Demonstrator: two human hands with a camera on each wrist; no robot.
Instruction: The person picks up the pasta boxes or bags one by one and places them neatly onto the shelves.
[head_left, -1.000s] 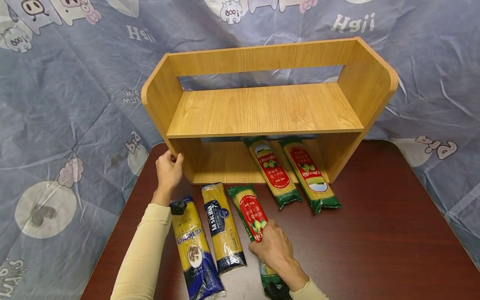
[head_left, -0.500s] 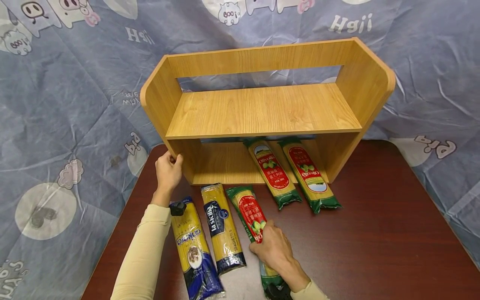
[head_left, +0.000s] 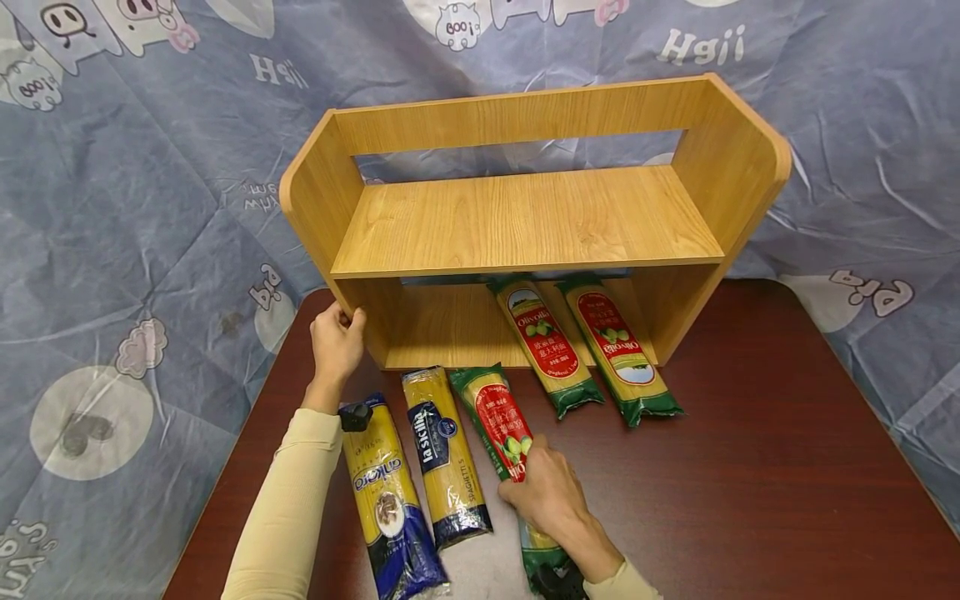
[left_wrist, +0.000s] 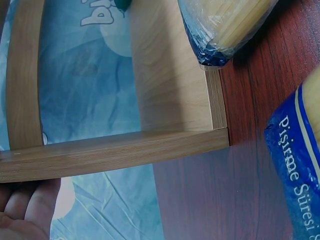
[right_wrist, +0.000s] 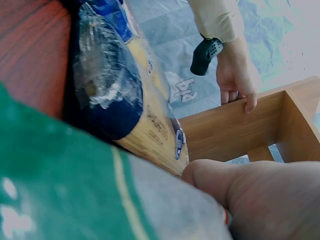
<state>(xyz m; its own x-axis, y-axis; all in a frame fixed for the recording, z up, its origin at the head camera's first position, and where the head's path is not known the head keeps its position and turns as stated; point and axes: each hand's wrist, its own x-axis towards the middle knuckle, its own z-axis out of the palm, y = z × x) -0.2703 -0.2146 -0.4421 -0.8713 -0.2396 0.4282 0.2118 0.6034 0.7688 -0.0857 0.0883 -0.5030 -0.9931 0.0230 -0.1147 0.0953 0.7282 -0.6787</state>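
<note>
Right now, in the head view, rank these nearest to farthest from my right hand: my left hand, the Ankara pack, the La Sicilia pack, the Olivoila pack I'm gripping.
1. Olivoila pack, gripped in your right hand.
2. La Sicilia pack, just left of it.
3. Ankara pack, left of that.
4. Left hand, at the shelf's left side.

Dark red-brown tabletop [head_left: 757, 467]: under the right grip [head_left: 551, 496], spreading rightward | creased blue-grey cloth [head_left: 187, 242]: beyond the grip and off both sides | cartoon pigs [head_left: 67, 22]: far beyond it, leftward | pale printed disc [head_left: 52, 408]: well left
</note>
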